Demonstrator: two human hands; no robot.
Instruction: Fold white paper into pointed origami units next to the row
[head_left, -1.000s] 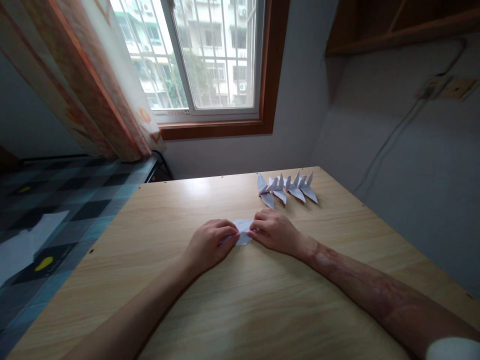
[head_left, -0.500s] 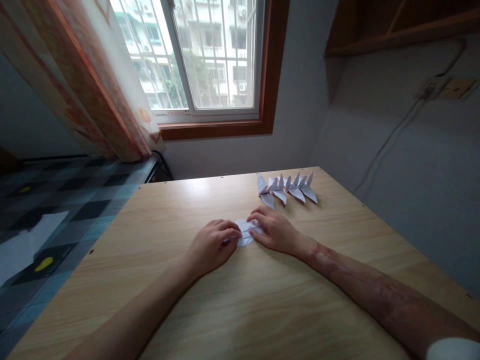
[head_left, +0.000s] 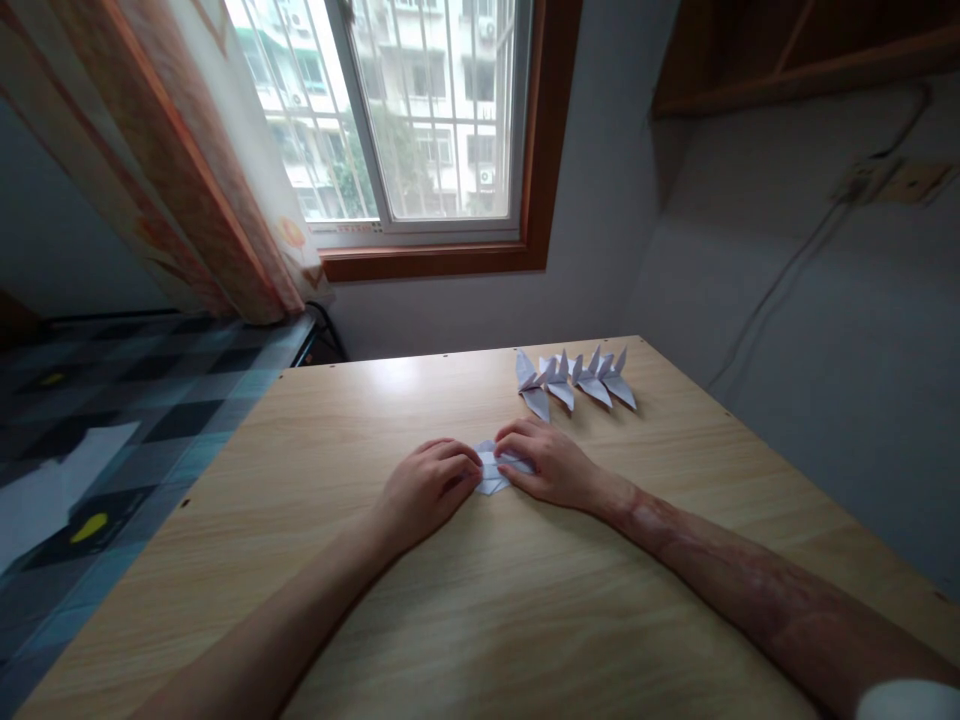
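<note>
A small piece of folded white paper (head_left: 490, 474) lies on the wooden table (head_left: 345, 620), between my two hands. My left hand (head_left: 431, 487) closes on its left edge, with thumb and fingers together there. On the other side, my right hand (head_left: 546, 462) grips the paper between thumb and curled fingers. Both hands cover the ends, so only the creased middle shows. Just beyond my right hand stands a row of several folded white paper cranes (head_left: 574, 384), their points turned up.
Left of the table is a surface with a checkered cover (head_left: 150, 370), where white sheets (head_left: 60, 490) lie. A window (head_left: 442, 120) and an orange curtain (head_left: 187, 170) are behind. At right, a cable (head_left: 780, 270) runs down the wall below a wooden shelf (head_left: 810, 75).
My right fingers have shifted slightly on the folded paper, and a flap across its middle looks flatter. My left hand stays nearly in place. The cranes have not moved.
</note>
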